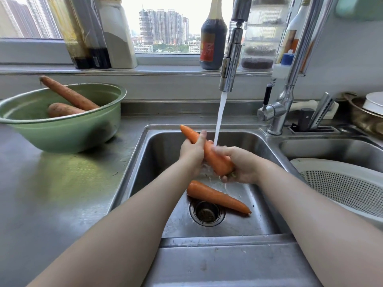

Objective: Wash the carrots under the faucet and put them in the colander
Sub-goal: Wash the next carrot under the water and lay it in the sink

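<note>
Steel sink (157, 183) is taking the faucet's (229, 65) stream. White colander (342, 183) is sitting at the right basin. Both hands are gripping one carrot (212, 157) under the water: left hand (192, 152) curling round its middle, right hand (240, 164) wrapping its thick end. Second carrot (217, 196) is lying beside the drain (207, 213). Bottle's (213, 34) red label is showing too blurred to read.

Orange carrots (209, 156), pale green bowl (62, 133), white perforated colander (342, 183), silver sink (238, 224).
</note>
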{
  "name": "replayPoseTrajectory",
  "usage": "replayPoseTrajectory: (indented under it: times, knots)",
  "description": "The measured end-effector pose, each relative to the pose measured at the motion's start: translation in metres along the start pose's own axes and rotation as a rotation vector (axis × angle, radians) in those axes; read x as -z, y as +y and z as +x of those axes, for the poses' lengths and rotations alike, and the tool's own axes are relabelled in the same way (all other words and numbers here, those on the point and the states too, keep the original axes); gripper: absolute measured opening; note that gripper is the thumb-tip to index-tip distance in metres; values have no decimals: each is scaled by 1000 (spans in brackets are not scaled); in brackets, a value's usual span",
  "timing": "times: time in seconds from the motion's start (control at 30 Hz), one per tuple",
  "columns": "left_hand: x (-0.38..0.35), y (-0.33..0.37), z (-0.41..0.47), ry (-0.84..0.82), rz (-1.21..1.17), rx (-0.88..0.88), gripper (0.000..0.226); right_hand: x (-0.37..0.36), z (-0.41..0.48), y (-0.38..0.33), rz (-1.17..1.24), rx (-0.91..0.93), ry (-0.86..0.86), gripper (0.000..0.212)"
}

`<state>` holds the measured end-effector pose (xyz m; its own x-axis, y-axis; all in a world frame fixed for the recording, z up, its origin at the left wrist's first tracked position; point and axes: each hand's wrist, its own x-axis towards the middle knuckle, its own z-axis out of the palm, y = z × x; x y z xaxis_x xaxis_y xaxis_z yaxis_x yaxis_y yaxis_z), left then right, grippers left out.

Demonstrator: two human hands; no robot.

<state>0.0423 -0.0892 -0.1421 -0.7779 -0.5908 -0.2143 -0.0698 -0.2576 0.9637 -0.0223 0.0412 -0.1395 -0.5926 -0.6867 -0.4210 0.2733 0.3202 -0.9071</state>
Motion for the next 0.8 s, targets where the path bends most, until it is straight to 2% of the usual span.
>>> replayPoseTrajectory:
  times: [0.07, 0.17, 0.23, 0.27, 0.3, 0.33, 0.4, 0.47, 0.53, 0.63, 0.8]
  knots:
    - [3, 0, 0, -31, -12, 17, 45, -1, -1, -1, -45, 22, -20, 42]
    - [12, 0, -2, -235, -48, 60, 43, -1, 4, 0, -2, 35, 47, 41]
    - [12, 0, -5, -338, -132, 82, 53, 3, 7, 1, 13, 24, 89, 46]
    - [11, -1, -5, -337, -160, 78, 68, 5, 7, 1, 17, 16, 86, 53]
    - [7, -1, -5, -313, -159, 65, 74, 6, 7, 1, 21, 9, 74, 59]
    - [2, -1, -4, -271, -133, 48, 73, 6, 6, 1, 25, 3, 61, 62]
    - [-6, -2, -3, -132, -44, 20, 54, 2, 4, 1, 7, 3, 61, 60]
    - [-10, -2, 0, 13, -19, 49, 41, -9, 2, 0, -5, 19, 50, 49]
    - [-8, -2, 2, 80, -12, 74, 43, -17, -2, -4, 4, 27, -16, 34]
    - [0, -2, 5, 63, -9, 70, 39, -18, -5, -6, -50, 53, -80, 32]
    - [11, -5, 4, -154, -46, 106, 34, -14, 0, -1, -61, 71, 74, 38]
